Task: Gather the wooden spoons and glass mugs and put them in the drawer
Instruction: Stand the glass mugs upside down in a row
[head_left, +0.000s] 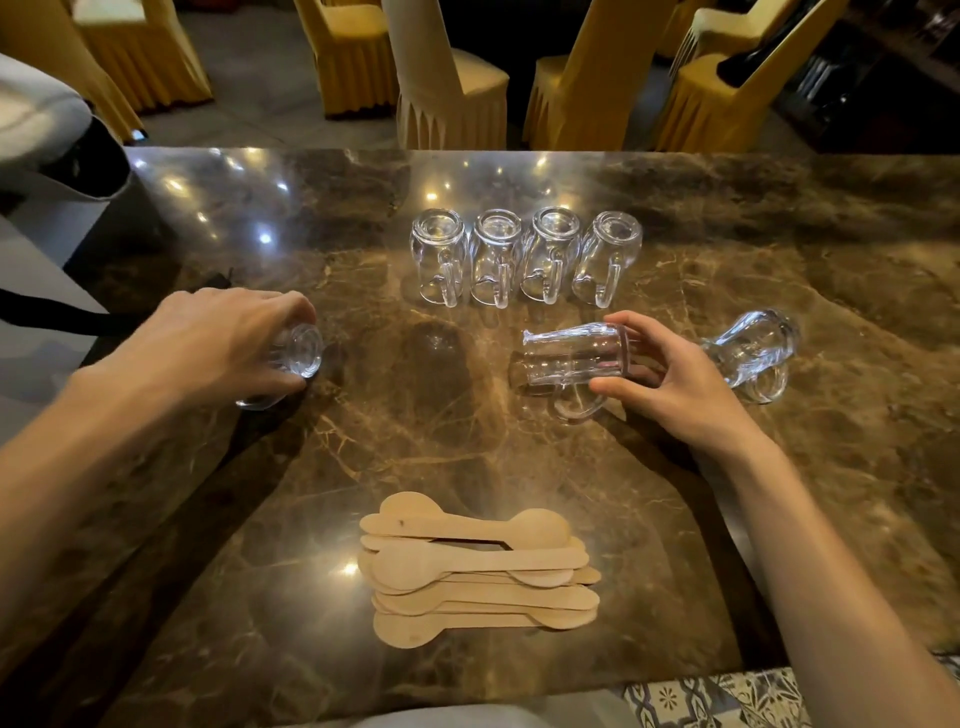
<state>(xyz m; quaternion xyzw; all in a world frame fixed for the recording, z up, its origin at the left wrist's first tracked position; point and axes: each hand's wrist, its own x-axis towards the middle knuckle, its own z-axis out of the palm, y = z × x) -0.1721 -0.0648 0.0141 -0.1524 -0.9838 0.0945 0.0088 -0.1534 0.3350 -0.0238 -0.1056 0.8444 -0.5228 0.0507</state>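
Several clear glass mugs (524, 257) stand upside down in a row at the middle of the brown marble table (779, 218). My left hand (223, 343) grips one glass mug (296, 356) near the table's left edge. My right hand (680, 379) holds another mug (571, 358) tipped on its side, handle toward me. One more mug (753, 353) lies on its side just right of that hand. A pile of flat wooden spoons (478, 569) lies near the front edge, between my arms. No drawer is in view.
Chairs in yellow and cream covers (452, 88) stand beyond the table's far edge. A person's grey sleeve (36, 119) shows at the far left. Patterned floor tiles (727, 696) appear below the front right corner.
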